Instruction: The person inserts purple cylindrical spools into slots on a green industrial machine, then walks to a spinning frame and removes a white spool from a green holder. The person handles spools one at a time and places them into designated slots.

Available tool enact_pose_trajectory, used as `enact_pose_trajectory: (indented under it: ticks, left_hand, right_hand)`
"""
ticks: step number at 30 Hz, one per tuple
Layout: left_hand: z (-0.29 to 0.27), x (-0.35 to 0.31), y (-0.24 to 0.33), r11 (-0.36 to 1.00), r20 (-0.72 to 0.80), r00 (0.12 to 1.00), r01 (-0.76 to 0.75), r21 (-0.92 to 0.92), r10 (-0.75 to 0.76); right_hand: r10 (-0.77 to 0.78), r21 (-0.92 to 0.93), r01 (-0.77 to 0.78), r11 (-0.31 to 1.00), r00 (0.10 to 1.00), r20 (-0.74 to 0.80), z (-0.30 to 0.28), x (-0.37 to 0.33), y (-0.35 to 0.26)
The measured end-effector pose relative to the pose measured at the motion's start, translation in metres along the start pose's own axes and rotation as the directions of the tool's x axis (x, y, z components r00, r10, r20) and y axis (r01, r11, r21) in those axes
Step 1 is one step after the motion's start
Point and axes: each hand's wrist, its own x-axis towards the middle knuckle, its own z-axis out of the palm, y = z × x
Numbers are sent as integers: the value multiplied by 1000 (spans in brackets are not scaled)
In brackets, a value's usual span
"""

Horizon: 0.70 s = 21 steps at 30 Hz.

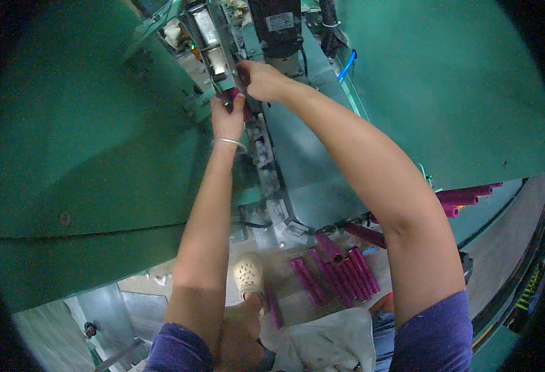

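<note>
At the top centre, both my arms reach to a narrow machine head (215, 49). My left hand (227, 119), with a pale bangle at the wrist, is closed round a magenta tube (231, 97) just below that head; most of the tube is hidden by fingers and metal. To its right, my right hand (264, 80) has its fingers curled in against the side of the machine head. What those fingers hold, if anything, is hidden. Below the hands, a chain of metal carrier blocks (264, 152) runs down toward me.
A black motor (277, 28) stands right of the head. Green panels (99, 136) flank both sides. Several magenta tubes (347, 276) lie low near my lap, and more tubes (468, 197) rest at the right. A blue hose (347, 65) sticks out beyond my right forearm.
</note>
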Motion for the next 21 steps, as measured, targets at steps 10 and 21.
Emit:
enact_pose_trajectory:
  ticks: [10,21]
  left_hand:
    - [9,-33,-21,999,60,998,-26,29,24]
    - [-17,-140,46,497,344,507,859,-125,-790]
  right_hand:
    - [-5,-167,6,986,1000,9,6,-14,-11]
    - [275,535,-622,572,760,589,8,-93,-29]
